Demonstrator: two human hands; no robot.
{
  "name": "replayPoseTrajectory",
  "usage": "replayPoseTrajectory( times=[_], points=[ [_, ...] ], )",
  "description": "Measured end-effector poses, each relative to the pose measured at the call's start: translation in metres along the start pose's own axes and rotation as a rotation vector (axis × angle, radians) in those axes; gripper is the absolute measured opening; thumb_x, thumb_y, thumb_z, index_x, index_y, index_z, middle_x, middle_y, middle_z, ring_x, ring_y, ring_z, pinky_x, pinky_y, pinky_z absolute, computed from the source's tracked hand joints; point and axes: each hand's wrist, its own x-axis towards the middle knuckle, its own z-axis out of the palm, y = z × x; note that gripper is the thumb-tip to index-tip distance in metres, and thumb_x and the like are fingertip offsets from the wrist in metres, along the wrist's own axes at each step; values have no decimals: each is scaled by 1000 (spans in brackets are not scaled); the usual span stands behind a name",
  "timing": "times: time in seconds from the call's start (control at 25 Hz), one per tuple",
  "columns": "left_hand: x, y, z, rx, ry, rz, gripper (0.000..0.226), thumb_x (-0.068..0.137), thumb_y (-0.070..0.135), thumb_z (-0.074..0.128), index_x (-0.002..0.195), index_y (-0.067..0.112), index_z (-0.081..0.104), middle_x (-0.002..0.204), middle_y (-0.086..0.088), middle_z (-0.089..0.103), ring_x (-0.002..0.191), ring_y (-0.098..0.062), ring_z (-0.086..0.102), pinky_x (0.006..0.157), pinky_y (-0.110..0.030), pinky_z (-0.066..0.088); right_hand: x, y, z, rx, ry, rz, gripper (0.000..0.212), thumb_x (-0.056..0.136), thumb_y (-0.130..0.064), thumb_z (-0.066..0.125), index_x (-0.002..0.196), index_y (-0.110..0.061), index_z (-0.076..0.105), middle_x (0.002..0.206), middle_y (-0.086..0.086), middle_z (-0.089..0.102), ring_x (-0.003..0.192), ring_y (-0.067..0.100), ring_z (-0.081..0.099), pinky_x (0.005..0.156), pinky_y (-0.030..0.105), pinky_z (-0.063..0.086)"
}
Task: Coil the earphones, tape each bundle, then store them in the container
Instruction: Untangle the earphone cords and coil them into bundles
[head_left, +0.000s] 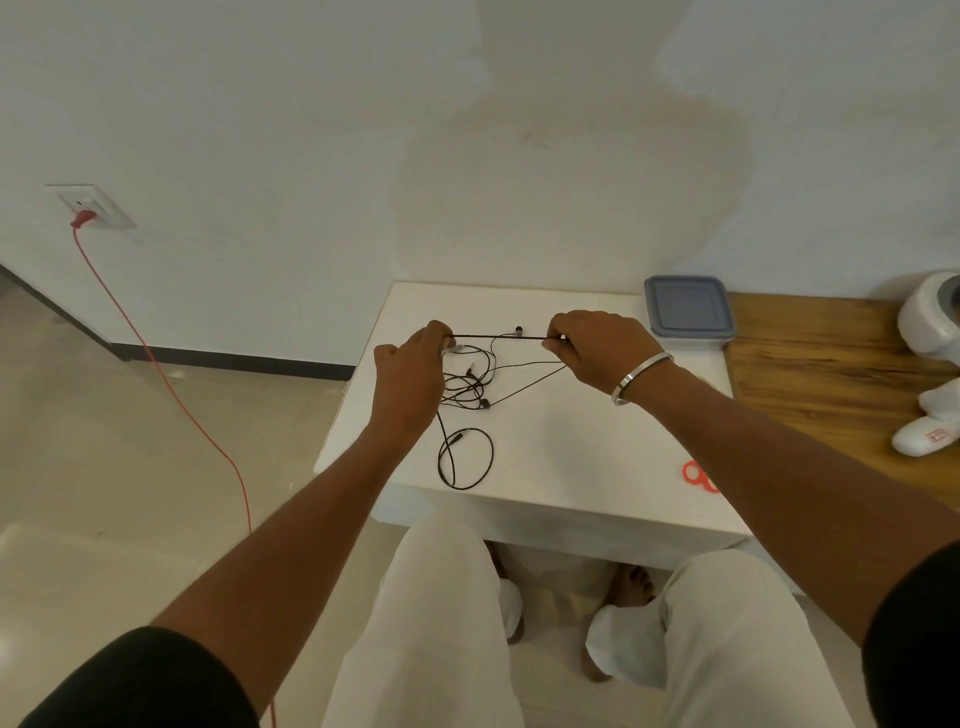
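Observation:
Black earphones (470, 384) lie in a loose tangle on the small white table (561, 457). A stretch of their cable is pulled straight and taut between my two hands above the table. My left hand (410, 374) pinches one end of that stretch, and my right hand (597, 348) pinches the other. One earbud (518, 330) shows just behind the taut cable. A cable loop with a jack plug (465, 457) lies nearer the front edge. The clear container with a grey lid (685, 312) stands closed at the table's back right corner.
Red-handled scissors (698, 475) lie near the table's right front, partly hidden by my right forearm. A wooden surface (831, 374) adjoins on the right, with white objects (930, 332) on it. A red cord (171, 384) runs from a wall socket down across the floor at left.

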Motion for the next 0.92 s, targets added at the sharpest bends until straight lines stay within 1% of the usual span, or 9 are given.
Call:
replayPoseTrajectory(
  times=[0.12,0.2,0.32,0.48,0.56,0.64,0.76,0.84,0.92],
  points=[
    [-1,-11,-3,13,18,-39,25,94,-5,45,102,15,57,67,14,46,47,-6,39,76,-40,44,-3,13,-4,19,-1,50,29,96,-42,42,95,-18,58,87,2,65,73,20,56,64,33,48],
    [-4,-13,-2,48,6,-49,23,97,-2,43,103,15,57,67,13,47,46,-7,39,76,-37,39,-3,15,-7,45,7,49,28,96,-41,44,96,-17,58,89,2,65,75,21,56,66,34,49],
    [-5,-15,0,39,5,-121,25,97,-2,39,104,15,55,70,6,54,53,-17,47,70,-33,34,1,12,-11,56,17,35,24,97,-34,47,101,-13,58,97,5,61,82,25,59,68,34,45],
    [-10,-22,-3,2,1,-211,29,94,-6,35,104,13,54,72,4,53,55,-18,47,70,-36,40,3,23,-17,-141,106,77,20,98,-24,46,100,-8,56,96,11,60,80,30,58,65,33,33],
    [-13,-27,-6,-55,6,-275,30,93,-7,32,104,12,53,75,1,54,59,-22,48,63,-35,38,2,31,-20,-195,172,118,18,98,-23,45,100,-7,54,93,12,60,78,32,58,67,37,34],
    [-16,-35,-6,-33,-23,-286,29,93,-6,33,104,12,53,77,0,54,65,-24,51,61,-34,38,5,37,-21,-133,172,149,20,99,-25,43,101,-9,56,92,12,62,78,32,59,67,38,40],
    [-16,-40,0,45,-142,-322,24,95,2,37,102,14,56,82,0,60,77,-25,59,77,-38,43,14,36,-20,85,111,148,25,99,-27,42,104,-13,62,94,11,67,86,31,61,75,42,50],
    [-12,-29,3,67,-280,-417,26,92,4,41,108,14,58,102,-4,63,92,-25,60,86,-38,39,17,32,-18,178,101,113,26,98,-28,45,106,-13,66,97,10,70,90,30,63,80,43,50],
    [-7,-11,4,115,-410,-498,40,84,4,47,122,12,53,126,-9,53,116,-28,51,99,-40,36,17,27,-17,198,84,67,27,98,-28,47,108,-13,67,99,9,70,91,30,64,82,43,50]
  ],
)
